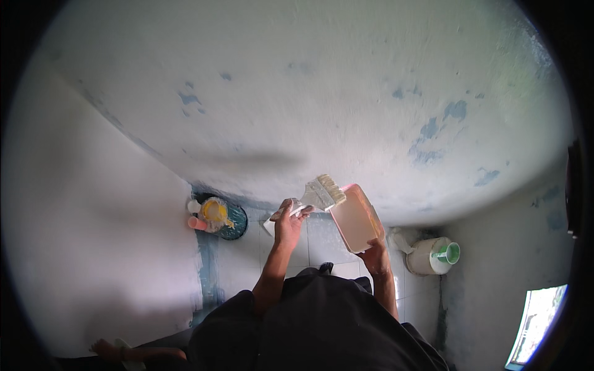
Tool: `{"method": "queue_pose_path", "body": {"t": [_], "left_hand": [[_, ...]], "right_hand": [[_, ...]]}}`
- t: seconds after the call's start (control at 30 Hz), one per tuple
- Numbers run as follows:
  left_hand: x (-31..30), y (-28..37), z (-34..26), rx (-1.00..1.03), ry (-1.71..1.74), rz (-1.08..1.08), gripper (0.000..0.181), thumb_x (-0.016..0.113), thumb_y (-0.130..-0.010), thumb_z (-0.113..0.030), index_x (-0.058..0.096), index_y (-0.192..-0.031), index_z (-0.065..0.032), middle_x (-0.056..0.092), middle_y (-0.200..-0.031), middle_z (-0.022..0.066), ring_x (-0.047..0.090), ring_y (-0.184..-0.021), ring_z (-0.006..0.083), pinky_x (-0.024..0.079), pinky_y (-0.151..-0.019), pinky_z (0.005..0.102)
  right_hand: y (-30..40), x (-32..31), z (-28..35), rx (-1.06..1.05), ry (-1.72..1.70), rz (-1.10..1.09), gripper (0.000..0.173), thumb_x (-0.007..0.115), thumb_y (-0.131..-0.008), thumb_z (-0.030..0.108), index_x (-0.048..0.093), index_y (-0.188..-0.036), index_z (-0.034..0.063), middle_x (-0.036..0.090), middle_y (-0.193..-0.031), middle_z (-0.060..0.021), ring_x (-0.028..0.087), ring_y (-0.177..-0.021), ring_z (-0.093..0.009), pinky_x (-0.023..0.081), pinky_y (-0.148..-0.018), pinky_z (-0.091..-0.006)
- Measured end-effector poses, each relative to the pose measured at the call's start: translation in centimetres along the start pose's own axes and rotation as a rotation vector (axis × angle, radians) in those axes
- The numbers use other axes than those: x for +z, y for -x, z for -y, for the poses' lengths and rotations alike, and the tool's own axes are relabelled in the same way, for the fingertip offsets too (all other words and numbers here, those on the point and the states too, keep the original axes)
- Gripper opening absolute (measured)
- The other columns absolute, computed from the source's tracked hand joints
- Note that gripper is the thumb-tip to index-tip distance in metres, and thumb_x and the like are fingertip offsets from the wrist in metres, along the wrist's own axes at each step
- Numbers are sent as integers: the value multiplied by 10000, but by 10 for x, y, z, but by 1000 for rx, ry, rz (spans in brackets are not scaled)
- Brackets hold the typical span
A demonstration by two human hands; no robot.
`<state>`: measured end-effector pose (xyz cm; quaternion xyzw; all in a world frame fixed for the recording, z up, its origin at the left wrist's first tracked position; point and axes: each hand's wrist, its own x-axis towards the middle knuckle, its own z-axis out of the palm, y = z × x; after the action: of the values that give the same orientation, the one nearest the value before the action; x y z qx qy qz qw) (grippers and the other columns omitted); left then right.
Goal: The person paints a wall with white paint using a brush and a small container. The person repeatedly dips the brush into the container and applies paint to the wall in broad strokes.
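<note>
My left hand grips the handle of a wide paint brush, whose pale bristles point up and to the right. The bristles are just beside the upper left rim of a pinkish plastic container holding pale liquid. My right hand holds that container by its lower end, with the fingers partly hidden beneath it. Before me stands a wall coated whitish, with bluish-grey patches showing through.
A dark bucket with a yellow-stained tub and cups stands in the left corner. On the right is a white bucket with a green cup. Another person's arm shows at lower left. Floor tiles lie below.
</note>
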<state>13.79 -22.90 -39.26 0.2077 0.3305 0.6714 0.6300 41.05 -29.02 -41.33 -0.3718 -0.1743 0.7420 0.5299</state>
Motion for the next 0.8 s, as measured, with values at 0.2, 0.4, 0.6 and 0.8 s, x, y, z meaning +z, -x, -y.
{"method": "queue_pose_path", "body": {"t": [0.2, 0.4, 0.6, 0.8], "left_hand": [[-10, -26, -30, 229, -44, -47, 221, 540, -1030, -300, 584, -1140, -114, 648, -1161, 64, 642, -1120, 383, 453, -983, 450], [32, -64, -92, 455, -188, 23, 314, 469, -1061, -354, 508, -1261, -115, 608, -1250, 77, 557, -1275, 383, 348, -1079, 441], [66, -106, -89, 574, -99, -51, 492, 458, -1065, -414, 409, -1377, -37, 603, -1301, 182, 518, -1329, 351, 286, -1160, 450], [-7, -108, 34, 543, -257, -354, 335, 548, -1050, -294, 552, -1170, 19, 674, -1087, 160, 683, -1083, 316, 530, -925, 407]], "right_hand": [[-5, -11, -8, 30, -48, 20, 674, 540, -848, 153, 360, -1495, 92, 498, -1413, -114, 523, -1268, -290, 457, -1009, -569], [10, 3, 2, 2, 2, -65, 810, 566, -787, 168, 280, -1545, 155, 457, -1409, -144, 516, -1239, -326, 486, -963, -556], [15, -13, -8, 17, 9, -121, 867, 583, -760, 177, 244, -1558, 173, 415, -1422, -164, 502, -1235, -357, 497, -951, -554], [24, -13, -12, -22, -18, -181, 842, 582, -791, 164, 242, -1560, 197, 423, -1449, -131, 490, -1259, -338, 468, -972, -608]]}}
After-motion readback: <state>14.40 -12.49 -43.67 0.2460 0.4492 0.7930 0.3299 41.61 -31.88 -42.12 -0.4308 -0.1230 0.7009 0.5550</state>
